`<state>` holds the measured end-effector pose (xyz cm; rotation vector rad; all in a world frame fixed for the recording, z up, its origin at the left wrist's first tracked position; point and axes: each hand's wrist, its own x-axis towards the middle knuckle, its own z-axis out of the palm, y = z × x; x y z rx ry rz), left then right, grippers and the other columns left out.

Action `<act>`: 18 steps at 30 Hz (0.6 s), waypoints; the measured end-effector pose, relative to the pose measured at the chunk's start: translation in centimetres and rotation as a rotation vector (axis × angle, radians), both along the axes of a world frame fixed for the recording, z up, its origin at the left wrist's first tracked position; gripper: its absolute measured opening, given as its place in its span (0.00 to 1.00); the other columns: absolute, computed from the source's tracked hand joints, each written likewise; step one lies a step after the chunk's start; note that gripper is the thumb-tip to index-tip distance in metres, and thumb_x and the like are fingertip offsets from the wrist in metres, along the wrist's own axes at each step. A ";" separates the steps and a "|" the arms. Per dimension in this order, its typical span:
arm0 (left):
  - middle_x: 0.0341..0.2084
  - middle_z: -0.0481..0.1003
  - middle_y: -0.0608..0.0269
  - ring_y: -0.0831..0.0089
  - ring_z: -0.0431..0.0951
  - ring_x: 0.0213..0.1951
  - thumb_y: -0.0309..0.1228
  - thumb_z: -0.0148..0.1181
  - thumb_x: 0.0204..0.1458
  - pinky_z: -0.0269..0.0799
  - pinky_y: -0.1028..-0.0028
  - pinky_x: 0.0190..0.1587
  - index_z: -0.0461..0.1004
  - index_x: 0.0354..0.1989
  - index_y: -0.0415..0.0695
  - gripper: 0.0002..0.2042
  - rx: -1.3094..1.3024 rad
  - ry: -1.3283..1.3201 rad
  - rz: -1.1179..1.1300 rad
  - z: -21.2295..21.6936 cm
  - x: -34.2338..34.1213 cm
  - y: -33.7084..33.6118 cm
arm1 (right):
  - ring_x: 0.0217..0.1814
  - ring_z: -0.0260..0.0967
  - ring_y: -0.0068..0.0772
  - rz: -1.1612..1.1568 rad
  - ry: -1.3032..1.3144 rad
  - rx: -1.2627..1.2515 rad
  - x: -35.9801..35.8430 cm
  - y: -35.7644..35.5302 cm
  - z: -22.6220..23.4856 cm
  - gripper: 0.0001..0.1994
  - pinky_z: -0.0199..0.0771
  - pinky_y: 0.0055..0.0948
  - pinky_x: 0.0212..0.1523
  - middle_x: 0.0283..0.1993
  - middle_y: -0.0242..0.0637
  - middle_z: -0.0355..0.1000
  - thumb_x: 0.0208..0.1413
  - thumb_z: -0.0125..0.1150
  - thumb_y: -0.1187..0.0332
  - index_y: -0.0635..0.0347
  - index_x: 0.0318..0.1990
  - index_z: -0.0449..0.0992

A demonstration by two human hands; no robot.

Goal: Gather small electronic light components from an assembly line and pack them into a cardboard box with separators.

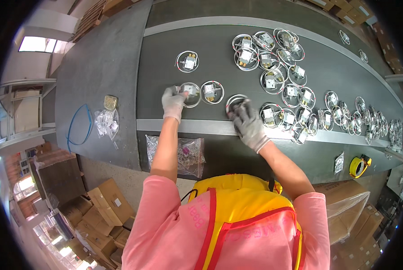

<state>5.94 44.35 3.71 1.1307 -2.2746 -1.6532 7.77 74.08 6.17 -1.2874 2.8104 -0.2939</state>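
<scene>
My left hand (pixel 173 102), in a light grey glove, rests on a small metal part with a coiled wire ring (pixel 191 93) lying on the dark conveyor belt (pixel 165 67). A like coiled part (pixel 211 92) lies just right of it. My right hand (pixel 247 123), in a darker grey glove, covers and grips another coiled part (pixel 234 101) near the belt's front edge. Further right, several more coiled parts (pixel 296 96) crowd the belt; one (pixel 187 61) sits alone at the back left.
A clear bag of small pieces (pixel 185 155) lies on the front ledge, another bag (pixel 105 122) and a blue cord loop (pixel 77 124) on the grey side table. A yellow tape roll (pixel 358 166) sits at right. Cardboard boxes (pixel 104 211) stack below.
</scene>
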 end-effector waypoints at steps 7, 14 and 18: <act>0.33 0.74 0.56 0.59 0.75 0.33 0.20 0.61 0.43 0.73 0.65 0.37 0.74 0.36 0.43 0.10 -0.579 0.231 -0.238 5.2 1.5 5.1 | 0.55 0.66 0.47 -0.086 0.187 -0.446 -4.2 2.3 0.9 0.23 0.66 0.44 0.56 0.50 0.43 0.70 0.40 0.56 0.74 0.57 0.50 0.71; 0.39 0.74 0.52 0.54 0.73 0.44 0.22 0.62 0.43 0.70 0.63 0.46 0.73 0.44 0.45 0.16 -0.669 0.383 -0.477 2.3 -3.9 11.3 | 0.46 0.66 0.51 -0.921 -0.119 -0.173 -10.5 6.1 1.5 0.15 0.68 0.46 0.44 0.42 0.45 0.70 0.49 0.57 0.70 0.59 0.47 0.69; 0.43 0.74 0.52 0.61 0.75 0.44 0.24 0.63 0.45 0.70 0.67 0.46 0.69 0.52 0.42 0.22 -0.286 0.221 -0.313 2.7 -9.7 15.2 | 0.44 0.66 0.47 -0.285 0.246 -0.307 -6.2 3.2 2.8 0.18 0.67 0.45 0.45 0.39 0.43 0.69 0.40 0.59 0.72 0.59 0.43 0.71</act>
